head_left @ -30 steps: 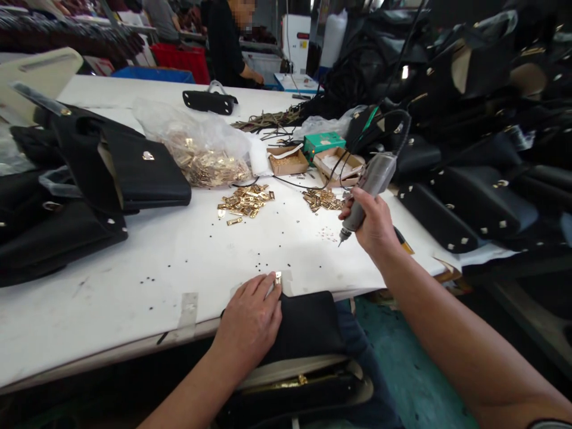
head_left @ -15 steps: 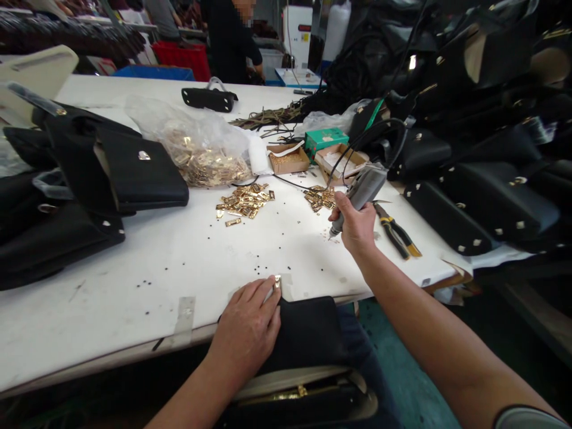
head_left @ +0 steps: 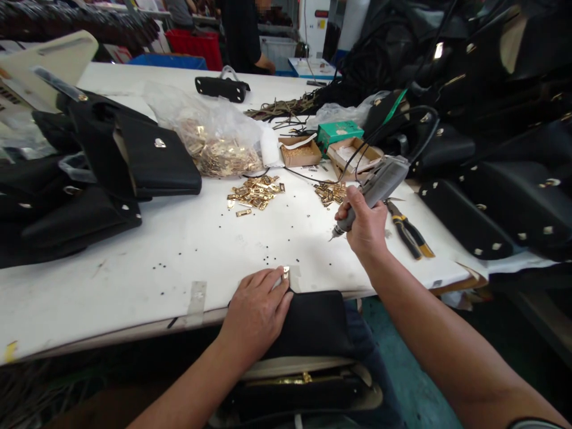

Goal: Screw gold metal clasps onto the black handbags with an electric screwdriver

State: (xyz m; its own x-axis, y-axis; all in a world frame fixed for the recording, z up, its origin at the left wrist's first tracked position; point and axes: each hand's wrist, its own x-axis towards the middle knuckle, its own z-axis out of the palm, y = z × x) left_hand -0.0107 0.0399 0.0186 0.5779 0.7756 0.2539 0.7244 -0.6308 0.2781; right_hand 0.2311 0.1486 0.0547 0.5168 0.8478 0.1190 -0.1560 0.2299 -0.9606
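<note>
We begin at the far left, where at least three black pebbled-leather handbags (head_left: 156,158) lie heaped on the white bench (head_left: 134,280). Beside them is one clear plastic bag of gold metal fittings (head_left: 214,143), and past it, one loose pile of small gold fittings (head_left: 254,192).

Near the bench's front edge, our left hand (head_left: 255,316) lies palm down, pressing on one small gold metal plate (head_left: 285,274) at the top edge of a black leather bag (head_left: 313,325). We cannot tell whether the fingers pinch the plate or only hold it down. Farther back are one open cardboard box of gold pieces (head_left: 300,152), a second loose pile of gold fittings (head_left: 329,192), one green box (head_left: 338,134) and a second cardboard box (head_left: 355,155).

Our right hand (head_left: 366,223) is clenched around one grey corded rotary tool (head_left: 379,183). Its long axis slants from upper right to lower left, with the fine bit hovering over the bench and pointing toward the gold plate, well apart from it. The left hand is the nearer to the plate. Just right of the tool lies one pair of yellow-and-black-handled pliers (head_left: 409,236), and at the far right, more black handbags (head_left: 465,217) are heaped in a number we cannot count.
</note>
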